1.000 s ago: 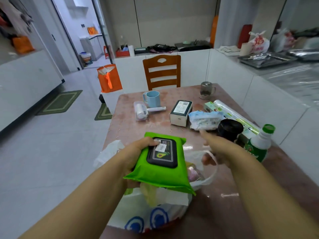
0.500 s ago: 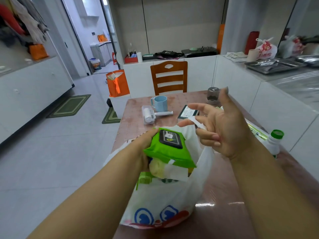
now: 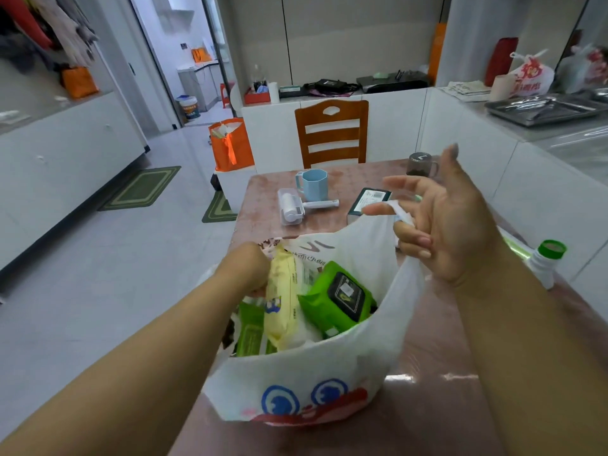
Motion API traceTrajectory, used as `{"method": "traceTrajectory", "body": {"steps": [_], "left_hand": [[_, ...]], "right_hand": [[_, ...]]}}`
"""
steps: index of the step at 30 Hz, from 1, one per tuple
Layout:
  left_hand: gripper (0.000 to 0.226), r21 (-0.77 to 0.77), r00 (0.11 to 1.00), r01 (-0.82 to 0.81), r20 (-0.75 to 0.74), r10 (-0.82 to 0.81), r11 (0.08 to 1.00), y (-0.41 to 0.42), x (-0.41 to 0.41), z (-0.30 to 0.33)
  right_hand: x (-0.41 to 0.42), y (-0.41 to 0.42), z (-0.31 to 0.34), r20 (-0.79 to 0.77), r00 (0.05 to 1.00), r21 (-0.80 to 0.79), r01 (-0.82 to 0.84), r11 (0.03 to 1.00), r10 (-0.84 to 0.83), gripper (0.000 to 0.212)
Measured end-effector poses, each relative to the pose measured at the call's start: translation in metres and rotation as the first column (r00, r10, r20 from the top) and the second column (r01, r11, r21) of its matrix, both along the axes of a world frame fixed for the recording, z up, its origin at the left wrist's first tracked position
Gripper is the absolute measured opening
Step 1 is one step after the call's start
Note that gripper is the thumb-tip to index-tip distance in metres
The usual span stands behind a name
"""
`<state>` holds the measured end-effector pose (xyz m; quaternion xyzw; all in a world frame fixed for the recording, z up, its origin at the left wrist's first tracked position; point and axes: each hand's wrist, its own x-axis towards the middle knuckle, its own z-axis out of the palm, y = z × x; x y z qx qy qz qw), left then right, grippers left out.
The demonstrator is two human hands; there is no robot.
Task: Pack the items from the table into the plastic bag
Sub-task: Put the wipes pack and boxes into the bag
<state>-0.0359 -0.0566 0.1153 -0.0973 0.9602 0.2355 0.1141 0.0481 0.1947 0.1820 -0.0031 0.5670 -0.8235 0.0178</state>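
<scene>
The white plastic bag [image 3: 312, 366] with a blue and red print stands open on the table's near edge. Inside it lie the green wet-wipe pack [image 3: 339, 299], a yellow packet [image 3: 283, 307] and another green packet [image 3: 251, 334]. My left hand [image 3: 250, 268] is down inside the bag's left side; its fingers are hidden behind the packets. My right hand [image 3: 441, 218] holds the bag's handle [image 3: 399, 213] up, looped over its fingers. On the table beyond are a blue cup [image 3: 314, 185], a lint roller [image 3: 296, 207], a dark box [image 3: 368, 200] and a green-capped bottle [image 3: 546, 263].
The pink table [image 3: 427, 390] runs ahead to a wooden chair [image 3: 330, 134]. A glass jar [image 3: 421, 164] stands at the far right of the table. White counters line the right side. An orange bag [image 3: 230, 144] sits on the floor at the left.
The green wipe pack has gone from above the bag down into it. My left hand has sunk into the bag beside the packets. My right hand keeps the handle raised.
</scene>
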Motion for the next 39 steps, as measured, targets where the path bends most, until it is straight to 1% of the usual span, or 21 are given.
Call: {"method": "traceTrajectory", "body": {"steps": [2,3,4,6,7,8,9,10,11,12,14,16,19,23,26,30,32,33,36,37,39], "left_hand": [[0.025,-0.096,0.996,0.075,0.054,-0.070,0.993,-0.005,0.001,0.008],[0.028,-0.128,0.994,0.111,0.023,-0.109,0.986,-0.006,0.002,0.012],[0.031,-0.106,0.993,0.114,-0.014,-0.117,0.988,-0.005,0.004,0.017],[0.039,-0.119,0.968,0.210,-0.116,-0.224,0.970,0.000,0.012,0.024],[0.040,-0.137,0.941,0.299,-0.124,-0.316,0.944,0.005,0.017,0.022],[0.040,-0.133,0.907,0.407,-0.058,-0.417,0.904,0.011,0.023,0.017],[0.043,-0.144,0.854,0.520,0.091,-0.512,0.842,0.016,0.030,0.009],[0.046,-0.139,0.800,0.592,0.220,-0.558,0.794,0.018,0.036,0.001],[0.051,-0.119,0.775,0.608,0.305,-0.554,0.785,0.018,0.038,-0.003],[0.058,-0.088,0.778,0.587,0.338,-0.530,0.805,0.016,0.034,-0.002],[0.068,-0.035,0.801,0.545,0.320,-0.507,0.838,0.018,0.024,0.015],[0.063,0.025,0.804,0.532,0.299,-0.514,0.846,0.025,0.015,0.040],[0.054,0.137,0.821,0.506,0.227,-0.524,0.852,0.042,0.001,0.076],[0.042,0.196,0.849,0.491,0.113,-0.517,0.849,0.062,-0.028,0.104],[0.041,0.207,0.874,0.450,0.100,-0.476,0.869,0.077,-0.058,0.107],[0.035,0.177,0.879,0.450,0.085,-0.469,0.875,0.098,-0.102,0.090],[0.032,0.186,0.870,0.460,0.100,-0.483,0.868,0.111,-0.123,0.078],[0.033,0.181,0.865,0.467,0.109,-0.489,0.866,0.118,-0.133,0.071],[0.037,0.172,0.853,0.484,0.128,-0.506,0.858,0.139,-0.159,0.048],[0.037,0.173,0.847,0.490,0.136,-0.514,0.854,0.145,-0.166,0.040],[0.037,0.180,0.833,0.506,0.150,-0.532,0.844,0.154,-0.177,0.024]], "right_hand": [[-0.004,-0.003,0.000,0.002,1.000,0.017,0.012,1.000,-0.012,0.081],[-0.005,-0.004,0.000,0.002,1.000,0.026,0.010,1.000,-0.010,0.081],[-0.007,-0.005,0.000,0.004,1.000,0.036,0.005,0.999,-0.005,0.081],[-0.009,-0.006,0.000,0.012,1.000,0.049,-0.005,0.999,0.005,0.081],[-0.011,-0.006,-0.001,0.019,1.000,0.052,-0.006,0.999,0.005,0.081],[-0.013,-0.006,-0.002,0.029,1.000,0.054,-0.002,0.999,0.000,0.081],[-0.015,-0.005,-0.003,0.044,0.999,0.059,0.007,0.998,-0.010,0.081],[-0.016,-0.004,-0.004,0.063,0.998,0.070,0.020,0.997,-0.024,0.082],[-0.017,-0.002,-0.006,0.084,0.996,0.085,0.033,0.996,-0.040,0.082],[-0.018,0.001,-0.007,0.105,0.993,0.100,0.044,0.994,-0.054,0.082],[-0.018,0.008,-0.009,0.147,0.987,0.123,0.053,0.991,-0.071,0.082],[-0.018,0.015,-0.007,0.183,0.980,0.193,0.046,0.980,-0.082,0.085],[-0.019,0.024,-0.002,0.232,0.957,0.401,0.068,0.913,-0.173,0.090],[-0.042,0.039,0.005,0.219,0.929,0.546,0.137,0.826,-0.299,0.074],[-0.075,0.055,0.006,0.197,0.909,0.581,0.193,0.790,-0.367,0.068],[-0.136,0.080,-0.007,0.198,0.882,0.661,0.202,0.723,-0.428,0.064],[-0.169,0.092,-0.024,0.178,0.879,0.752,0.168,0.637,-0.442,0.048],[-0.184,0.098,-0.035,0.163,0.884,0.816,0.129,0.563,-0.439,0.038],[-0.217,0.112,-0.082,0.140,0.921,0.976,-0.068,0.206,-0.362,0.022],[-0.226,0.114,-0.099,0.173,0.927,0.984,-0.148,0.100,-0.332,0.028],[-0.242,0.119,-0.132,0.283,0.911,0.950,-0.309,-0.045,-0.300,0.057]]}}
